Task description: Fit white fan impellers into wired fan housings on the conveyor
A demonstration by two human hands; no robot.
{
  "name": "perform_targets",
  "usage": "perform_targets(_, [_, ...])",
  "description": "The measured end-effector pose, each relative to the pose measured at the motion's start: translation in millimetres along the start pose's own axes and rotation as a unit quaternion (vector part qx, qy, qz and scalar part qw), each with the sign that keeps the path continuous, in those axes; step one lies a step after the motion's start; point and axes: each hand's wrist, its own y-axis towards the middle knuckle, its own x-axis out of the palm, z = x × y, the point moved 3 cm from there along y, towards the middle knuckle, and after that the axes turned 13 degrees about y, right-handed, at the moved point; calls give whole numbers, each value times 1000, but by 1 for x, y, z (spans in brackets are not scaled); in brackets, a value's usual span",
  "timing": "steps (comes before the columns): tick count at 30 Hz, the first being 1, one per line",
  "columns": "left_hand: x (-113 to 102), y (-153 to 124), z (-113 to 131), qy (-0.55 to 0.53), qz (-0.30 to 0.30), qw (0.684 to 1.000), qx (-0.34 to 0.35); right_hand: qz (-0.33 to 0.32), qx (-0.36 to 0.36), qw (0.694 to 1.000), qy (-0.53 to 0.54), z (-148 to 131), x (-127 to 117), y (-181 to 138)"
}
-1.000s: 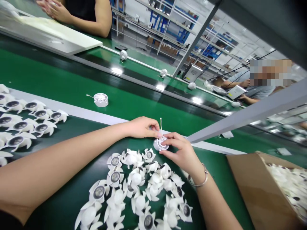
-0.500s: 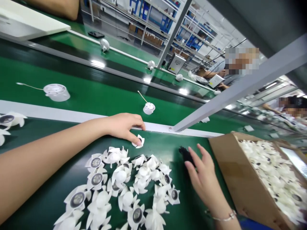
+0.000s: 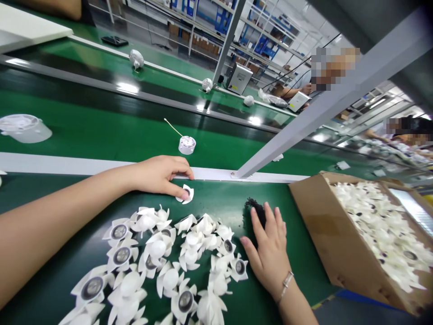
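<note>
My left hand (image 3: 158, 175) is by the pale rail, its fingers curled over the edge. Its thumb presses on a small white fan impeller (image 3: 186, 195) with a dark hub. My right hand (image 3: 269, 243) lies over a small heap of tiny black parts (image 3: 254, 210), fingertips at the heap and thumb spread away. What may be under those fingers is hidden. Between and below my hands, many white fan impellers (image 3: 169, 280) lie on the green table (image 3: 219, 198), some with hubs turned up.
A cardboard box (image 3: 318, 225) full of white impellers stands at the right. Beyond the rail, a green belt (image 3: 135, 140) carries a white round housing with a wire (image 3: 187, 144) and a larger one (image 3: 25, 128). A slanted metal post (image 3: 270, 149) rises from the rail. People work farther back.
My right hand has moved forward and left over the black heap, its fingers now flatter. The left thumb stays on the impeller. The view has shifted, and the belt's housings appear farther left.
</note>
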Motion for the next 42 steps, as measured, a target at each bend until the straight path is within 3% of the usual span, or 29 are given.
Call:
perform_targets(2, [0, 1, 0, 2, 2, 1000, 1, 8, 35, 999, -1, 0, 0, 0])
perform_targets(7, [0, 2, 0, 2, 1, 1000, -2, -19, -5, 1000, 6, -6, 0, 1])
perform_targets(11, [1, 2, -1, 0, 3, 1000, 1, 7, 43, 999, 7, -7, -3, 2])
perform_targets(15, [2, 2, -2, -2, 2, 1000, -3, -17, 1, 1000, 15, -13, -3, 2])
perform_targets(19, [2, 2, -2, -4, 0, 1000, -7, 11, 49, 999, 9, -10, -3, 0])
perform_targets(23, [2, 2, -2, -12, -4, 1000, -15, -12, 24, 999, 19, -11, 0, 0])
perform_targets(27, [1, 1, 0, -17, -5, 1000, -19, 13, 55, 998, 15, -10, -2, 1])
perform_targets(42, [-2, 0, 4, -11, 4, 1000, -12, -19, -2, 999, 27, -15, -6, 3])
